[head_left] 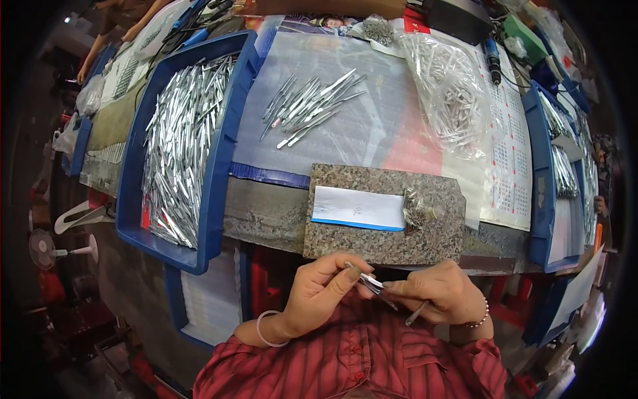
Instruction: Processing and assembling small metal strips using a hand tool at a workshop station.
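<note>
Both the left hand (319, 292) and the right hand (442, 292) pinch closed on one thin metal piece (369, 282) between them, just below the granite slab (372, 233).

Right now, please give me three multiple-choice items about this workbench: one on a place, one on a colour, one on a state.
1. Where does the white paper slip with a blue edge lie?
A. on the speckled granite slab
B. in the big blue plastic tray
C. on the floor

2. What colour is the striped shirt?
A. green
B. red
C. yellow

3. What do the left hand and right hand do?
A. rest flat on the slab
B. hang free
C. pinch small slim metal pieces between them

Answers: 1 A, the slip sits on the slab's top. 2 B, the cloth at the lower edge is red. 3 C, the fingers of both hands meet on the metal pieces in front of the bench.
</note>
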